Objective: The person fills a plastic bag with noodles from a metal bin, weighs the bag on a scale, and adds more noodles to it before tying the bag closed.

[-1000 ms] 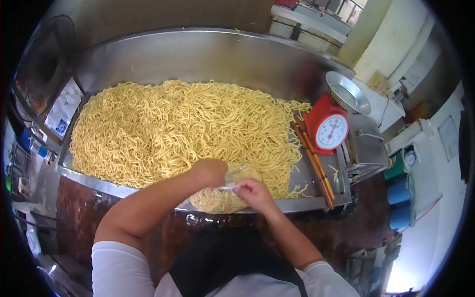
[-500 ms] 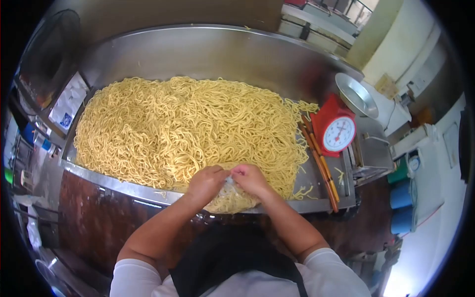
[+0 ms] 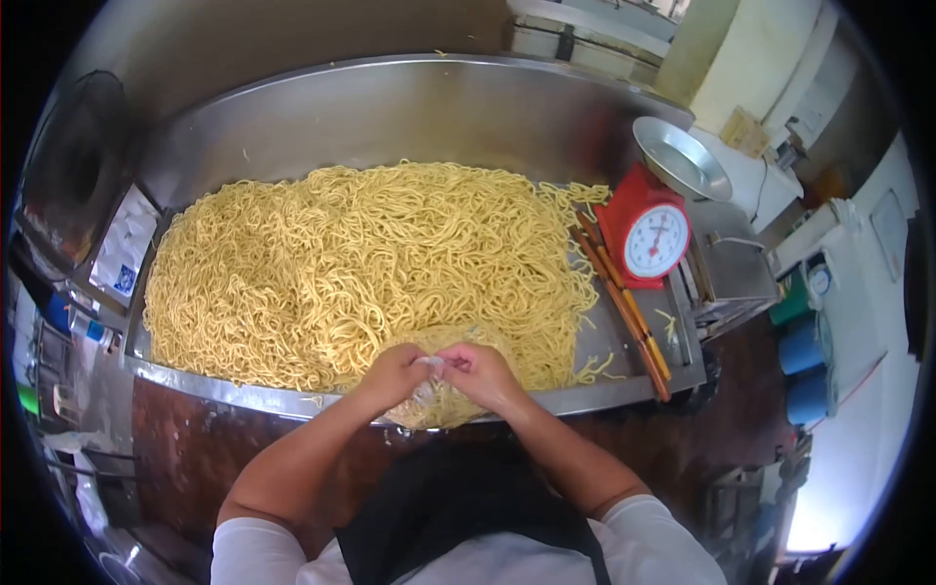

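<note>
A clear plastic bag of noodles (image 3: 441, 409) rests at the front rim of the metal tray. My left hand (image 3: 395, 376) is closed on the gathered neck of this bag. From the other side, my right hand (image 3: 476, 376) pinches the same gathered plastic, its fingertips close to the left ones. Behind both hands spreads a large heap of yellow noodles (image 3: 390, 244). The bag's underside and part of its neck are hidden by my hands.
The steel tray (image 3: 234, 392) has a high back wall. At its right stand a red dial scale (image 3: 643, 229) with a metal pan (image 3: 682, 161) and two long wooden sticks (image 3: 624, 312). Blue bins (image 3: 807, 398) stand farther right, and plastic bags (image 3: 125, 239) hang at left.
The view has shifted slightly, so tray and scale sit a little differently in frame. Both hands keep hold of the bag's neck, and its twisted plastic shows more between my fingertips.
</note>
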Demonstrator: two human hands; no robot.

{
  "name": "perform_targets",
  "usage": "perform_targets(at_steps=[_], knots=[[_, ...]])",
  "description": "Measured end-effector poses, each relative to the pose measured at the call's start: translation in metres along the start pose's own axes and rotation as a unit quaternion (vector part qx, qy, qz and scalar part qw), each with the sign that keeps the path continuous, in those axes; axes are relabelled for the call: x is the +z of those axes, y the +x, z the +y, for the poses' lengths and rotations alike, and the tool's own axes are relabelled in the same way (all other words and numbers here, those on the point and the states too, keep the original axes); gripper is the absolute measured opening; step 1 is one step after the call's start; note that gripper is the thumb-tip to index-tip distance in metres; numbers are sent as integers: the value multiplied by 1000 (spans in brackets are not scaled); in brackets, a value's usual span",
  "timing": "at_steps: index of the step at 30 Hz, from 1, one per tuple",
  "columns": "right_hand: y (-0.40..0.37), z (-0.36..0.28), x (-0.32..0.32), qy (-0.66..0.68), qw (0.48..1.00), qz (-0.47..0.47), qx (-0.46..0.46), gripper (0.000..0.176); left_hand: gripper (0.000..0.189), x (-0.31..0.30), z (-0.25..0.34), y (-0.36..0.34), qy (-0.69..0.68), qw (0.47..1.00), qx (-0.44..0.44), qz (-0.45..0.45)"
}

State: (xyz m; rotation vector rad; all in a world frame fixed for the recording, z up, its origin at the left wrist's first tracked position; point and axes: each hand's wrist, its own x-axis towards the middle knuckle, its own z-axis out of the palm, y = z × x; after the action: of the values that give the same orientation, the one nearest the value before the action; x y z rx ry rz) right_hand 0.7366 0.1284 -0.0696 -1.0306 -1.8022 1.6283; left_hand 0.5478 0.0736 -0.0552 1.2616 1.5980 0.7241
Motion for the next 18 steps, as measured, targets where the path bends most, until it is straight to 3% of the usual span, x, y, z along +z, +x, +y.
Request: perform_targets(at_steps=[1,2,4,8,13,18], knots=[[-1,-4,0,-8,1000,12,-1,25,28,-1,14,-5,-162,977,-133,-28],[-1,-6,0,-16,1000,23,-3,26,28,-1,17,-6,-160,978,-134,-29],[0,-3,2,-9,999,42,-10,24,19,-2,19,-9,-306,932,-189,-50],[-8,-9,6,-31,995,68,-70,16,18,0,6,-13,-410,890,-189,-69],[-5,0,8,-2,996,71,-62,11,10,8,-3,-15,-499,842,-190,-82],[-10,-18,6,-67,994,50,-66,14,8,14,-10,-11,-485,852,-180,-86]])
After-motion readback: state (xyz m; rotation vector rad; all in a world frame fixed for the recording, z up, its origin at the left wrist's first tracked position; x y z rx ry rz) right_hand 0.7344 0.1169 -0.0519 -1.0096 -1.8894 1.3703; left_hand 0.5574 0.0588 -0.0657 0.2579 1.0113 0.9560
